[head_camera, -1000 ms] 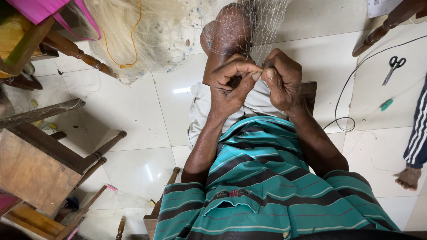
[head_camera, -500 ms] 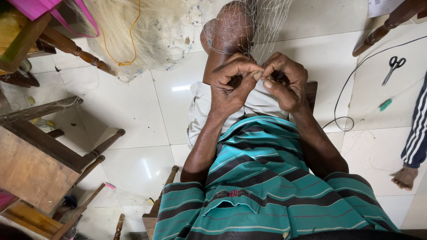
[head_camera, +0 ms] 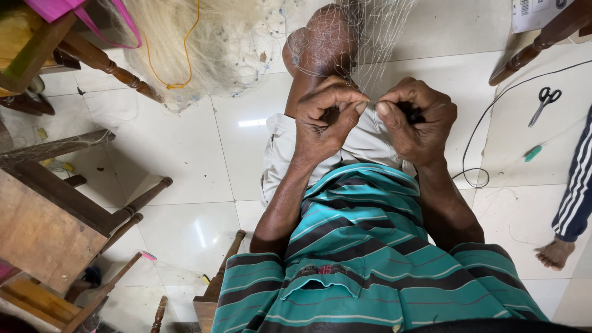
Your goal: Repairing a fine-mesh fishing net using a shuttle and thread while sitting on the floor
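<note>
- Left hand (head_camera: 324, 120) and right hand (head_camera: 416, 120), fingertips pinched shut on net (head_camera: 370, 37) strand; now closer together than before, knot likely tightening
- Net hangs far, over knee (head_camera: 320, 46); scissors (head_camera: 546, 102) right

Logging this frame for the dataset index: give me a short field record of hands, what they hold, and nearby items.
left hand: pinched shut on fine net strand, fingertips meeting the right hand's
right hand: pinched shut on the same strand, a dark item in the palm, unclear what
fishing net: thin mesh draped over the raised knee, running down to the hands
net pile: heaped on floor, upper left, with orange cord
scissors: on white tiles, right
green tool: below scissors
another person's foot: right edge
</note>
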